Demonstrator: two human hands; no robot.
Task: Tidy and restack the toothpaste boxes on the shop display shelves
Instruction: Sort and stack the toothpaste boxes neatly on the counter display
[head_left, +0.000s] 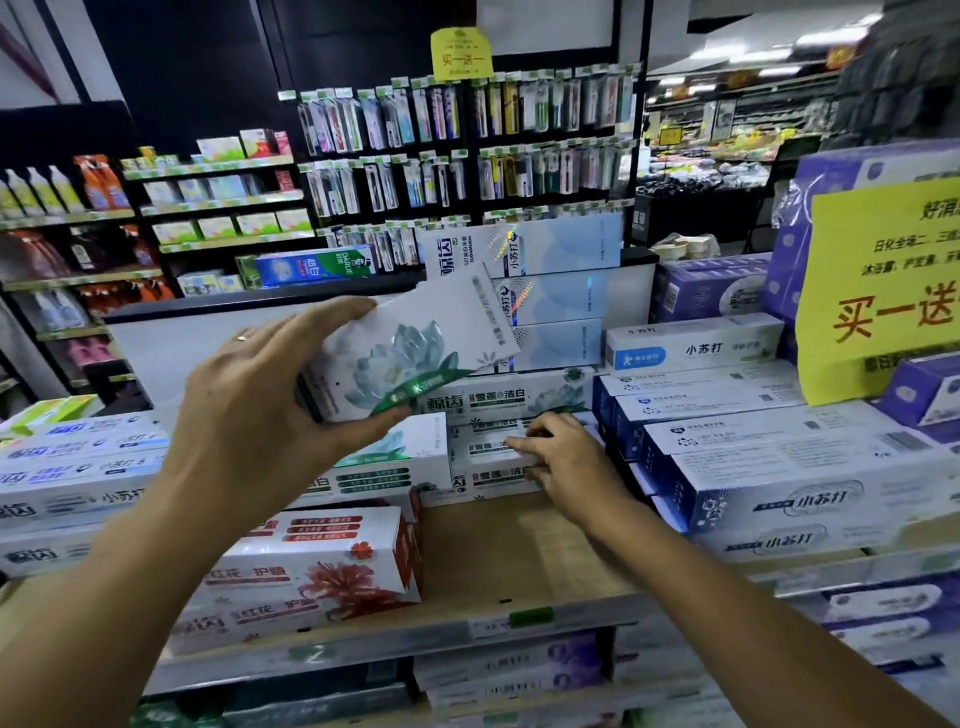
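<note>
My left hand (270, 395) grips a white toothpaste box with a pale lotus and green band (410, 348), held tilted in the air above the shelf. Below it lies a stack of matching white-and-green lotus boxes (498, 405). My right hand (566, 462) rests on the front ends of that stack, fingers curled against the boxes at the middle of the shelf. A bare patch of the wooden shelf board (519, 556) shows in front of the stack.
Red-flower boxes (311, 571) lie at the front left, blue-lettered white boxes (78, 467) further left, blue-and-white boxes (769, 467) on the right. Pale blue boxes (561, 291) stand stacked behind. A yellow sale sign (883, 291) hangs at the right. Toothbrush racks (467, 156) fill the background.
</note>
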